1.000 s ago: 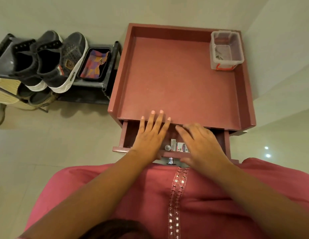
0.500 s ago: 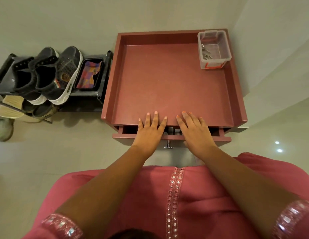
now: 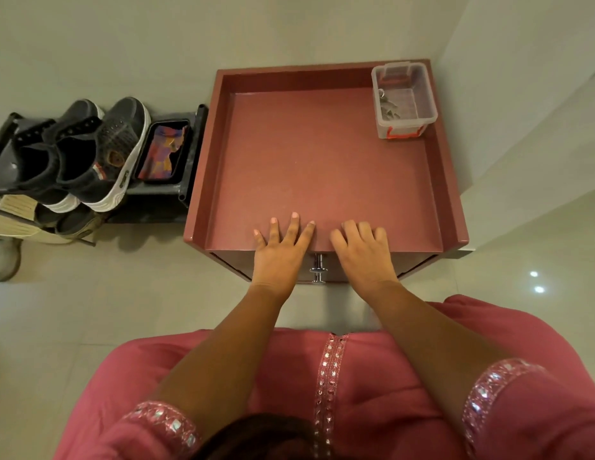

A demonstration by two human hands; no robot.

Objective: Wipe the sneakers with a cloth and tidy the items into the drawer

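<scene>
Both hands lie flat, fingers spread: the left hand (image 3: 279,250) and right hand (image 3: 362,252) press the drawer (image 3: 336,272) front, which looks pushed in. Between them sits its metal knob (image 3: 318,268), the stiff, sensible grip. Far left, the soft sneakers (image 3: 90,157) rest on a rack (image 3: 186,167); beyond the right hand, a clear box (image 3: 404,101) on the counter (image 3: 322,154).

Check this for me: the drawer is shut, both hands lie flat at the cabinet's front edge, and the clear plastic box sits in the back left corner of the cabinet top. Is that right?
Not quite. The head view shows the clear plastic box in the back right corner of the cabinet top, not the back left. The rest holds: the drawer is shut, and the left hand and right hand lie flat at the front edge.
</scene>
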